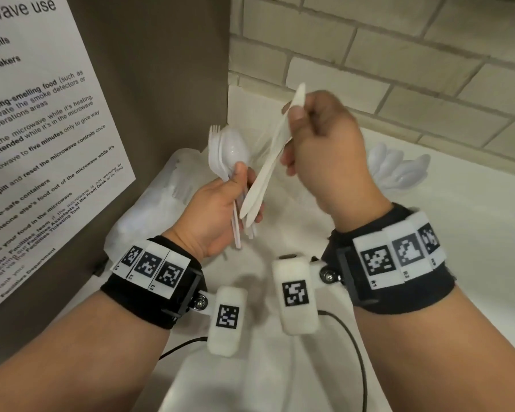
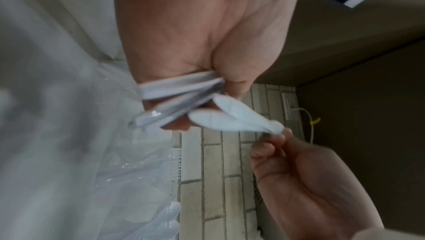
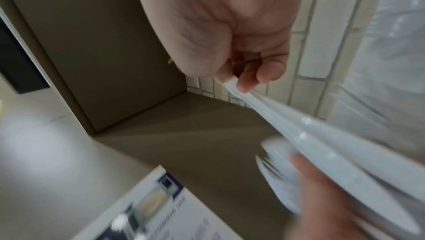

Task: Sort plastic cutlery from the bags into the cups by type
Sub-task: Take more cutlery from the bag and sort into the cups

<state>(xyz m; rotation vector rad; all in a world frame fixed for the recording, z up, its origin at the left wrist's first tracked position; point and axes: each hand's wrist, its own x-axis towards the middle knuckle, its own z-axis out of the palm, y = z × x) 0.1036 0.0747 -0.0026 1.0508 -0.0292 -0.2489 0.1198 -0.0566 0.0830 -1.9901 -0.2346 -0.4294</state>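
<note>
1. Wrist bands (image 1: pixel 399 254) with printed square markers sit nearest the head camera, one on each forearm, with a white camera unit hanging from each.
2. Behind the hands, a brown panel carries a printed microwave notice (image 1: pixel 42 129); a pale brick wall (image 1: pixel 399 55) meets the white counter (image 1: pixel 458 263).
3. Clear plastic bags (image 1: pixel 161 197) lie crumpled on the counter under the left hand, contents too blurred to count.
4. Right hand (image 1: pixel 324 150): fingers and thumb pinch the upper ends of two or so white knives (image 1: pixel 268 171), which slant down towards the left palm.
5. Left hand (image 1: pixel 220 212): closed round the handles of a mixed bundle, spoons (image 1: pixel 235 150) in front and forks (image 1: pixel 214 147) behind, heads up.
6. Loose spoons (image 1: pixel 399 171) fan out on the counter past the right hand (whether they stand in a cup cannot be told; no cup shows plainly).
7. Judgement: the step in hand is separating the knives from the mixed bundle.
8. Next move calls for drawing the knives clear without dragging forks along, then carrying them to the knife cup.
</note>
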